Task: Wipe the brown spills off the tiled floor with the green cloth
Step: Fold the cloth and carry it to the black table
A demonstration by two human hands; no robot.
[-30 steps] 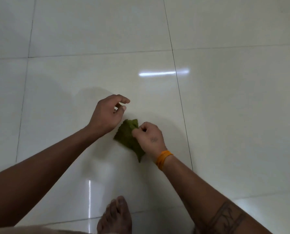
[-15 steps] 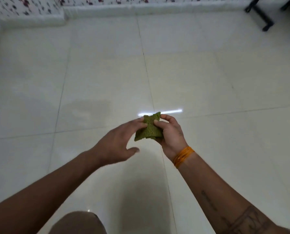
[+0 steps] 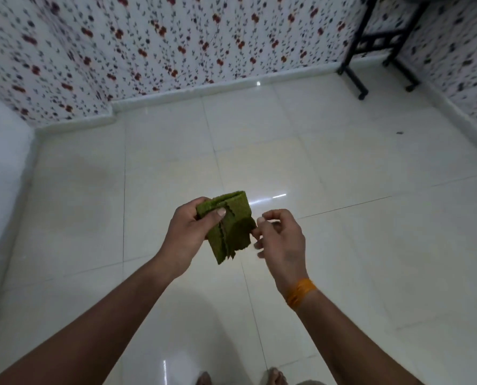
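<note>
Left hand (image 3: pixel 185 237): it grasped the green cloth (image 3: pixel 229 225), thumb pressed on the front near the upper left corner, other fingers behind it
Green cloth: it was folded in several layers, raised in the air above the tiled floor (image 3: pixel 343 245), the loose edges hanging down
Right hand (image 3: pixel 280 240): it was just beside the right edge of the cloth, fingers curled loosely; if the fingertips touched the cloth, one cannot tell
Orange band (image 3: pixel 300 293): it sat around the right wrist
Tiled floor: it was pale and glossy, no brown spill could be seen
Far wall (image 3: pixel 176 45): it carried a flower pattern
Black stand (image 3: pixel 376 43): its legs stood in the far right corner
</note>
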